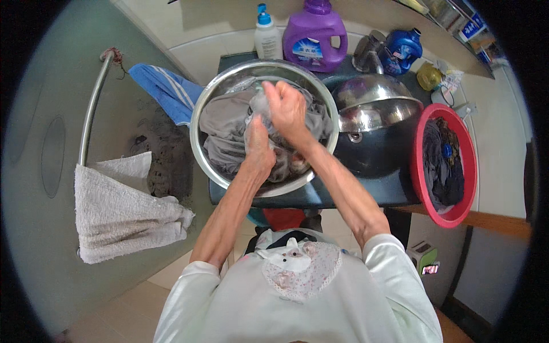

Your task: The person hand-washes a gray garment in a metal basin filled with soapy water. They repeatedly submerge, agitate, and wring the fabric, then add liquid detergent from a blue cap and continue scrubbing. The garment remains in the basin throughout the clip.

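Grey wet cloth lies bunched in a large stainless steel basin before me, with water around its folds. My left hand grips a bunched, sudsy part of the cloth near the basin's middle. Just above and to the right, my right hand is closed around the same wet bunch, thumb pointing up. White foam clings to the cloth between both hands. My fingers' undersides and the lower folds are hidden.
Behind the basin stand a white pump bottle and a purple detergent jug. To the right, a second metal basin tilts by the faucet, beside a red tub of dark clothes. Left hang a blue towel and a white towel.
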A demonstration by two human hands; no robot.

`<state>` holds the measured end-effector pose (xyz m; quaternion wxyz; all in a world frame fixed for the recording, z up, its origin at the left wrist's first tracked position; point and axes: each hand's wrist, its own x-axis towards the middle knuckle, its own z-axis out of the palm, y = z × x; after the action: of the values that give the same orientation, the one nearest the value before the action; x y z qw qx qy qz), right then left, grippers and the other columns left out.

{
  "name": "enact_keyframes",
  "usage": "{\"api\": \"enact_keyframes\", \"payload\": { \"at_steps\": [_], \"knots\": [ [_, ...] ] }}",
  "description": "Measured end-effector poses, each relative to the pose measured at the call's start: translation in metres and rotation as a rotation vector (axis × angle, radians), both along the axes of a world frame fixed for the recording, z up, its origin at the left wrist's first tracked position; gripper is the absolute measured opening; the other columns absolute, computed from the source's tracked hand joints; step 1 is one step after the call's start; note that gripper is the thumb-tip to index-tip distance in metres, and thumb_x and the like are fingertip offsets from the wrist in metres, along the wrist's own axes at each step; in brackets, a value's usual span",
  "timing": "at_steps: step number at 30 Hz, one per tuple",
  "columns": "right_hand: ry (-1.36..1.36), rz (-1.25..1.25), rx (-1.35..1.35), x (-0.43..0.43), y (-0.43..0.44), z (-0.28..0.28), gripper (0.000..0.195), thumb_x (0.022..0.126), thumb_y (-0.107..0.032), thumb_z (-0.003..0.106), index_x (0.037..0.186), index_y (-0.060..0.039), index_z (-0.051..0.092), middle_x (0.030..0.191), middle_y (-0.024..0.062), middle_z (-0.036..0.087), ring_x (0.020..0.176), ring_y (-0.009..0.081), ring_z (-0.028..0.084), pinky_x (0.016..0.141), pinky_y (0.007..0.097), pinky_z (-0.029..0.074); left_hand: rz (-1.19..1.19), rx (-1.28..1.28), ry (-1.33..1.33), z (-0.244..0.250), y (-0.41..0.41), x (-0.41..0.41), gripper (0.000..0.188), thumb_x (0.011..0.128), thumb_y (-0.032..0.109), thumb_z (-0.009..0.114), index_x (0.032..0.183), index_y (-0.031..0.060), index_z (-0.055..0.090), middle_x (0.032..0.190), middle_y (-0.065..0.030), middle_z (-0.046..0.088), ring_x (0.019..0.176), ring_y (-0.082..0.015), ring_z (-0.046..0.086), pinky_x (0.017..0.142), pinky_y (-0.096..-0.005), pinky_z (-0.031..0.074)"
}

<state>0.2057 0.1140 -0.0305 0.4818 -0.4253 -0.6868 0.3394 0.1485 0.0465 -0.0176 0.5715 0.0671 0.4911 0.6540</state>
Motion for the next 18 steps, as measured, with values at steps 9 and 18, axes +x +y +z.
{"api": "enact_keyframes", "payload": {
  "at_steps": [9, 18],
  "knots": [
    [-0.203, -0.235, 0.325, -0.021, -0.021, -0.022, 0.030, 0.085, -0.028, 0.057, 0.064, -0.0077, 0.053, 0.061, 0.0132, 0.052, 0.054, 0.0329, 0.053, 0.049, 0.0426, 0.041, -0.166, 0.294, -0.127, -0.031, 0.004, -0.011, 0.022, 0.095, 0.037, 0.044, 0.091, 0.0155, 0.049, 0.086, 0.0021, 0.050, 0.085, -0.0130, 0.052, 0.077, -0.0312, 0.045],
    [-0.408, -0.298, 0.537, -0.024, -0.022, -0.021, 0.015, 0.084, -0.020, 0.055, 0.075, -0.0095, 0.058, 0.067, 0.0075, 0.053, 0.058, 0.0300, 0.055, 0.052, 0.0400, 0.045, 0.047, 0.085, 0.164, -0.019, -0.008, -0.004, 0.034, 0.093, 0.037, 0.045, 0.113, 0.0107, 0.051, 0.104, -0.0027, 0.051, 0.091, -0.0148, 0.050, 0.081, -0.0307, 0.043]
  ]
}}
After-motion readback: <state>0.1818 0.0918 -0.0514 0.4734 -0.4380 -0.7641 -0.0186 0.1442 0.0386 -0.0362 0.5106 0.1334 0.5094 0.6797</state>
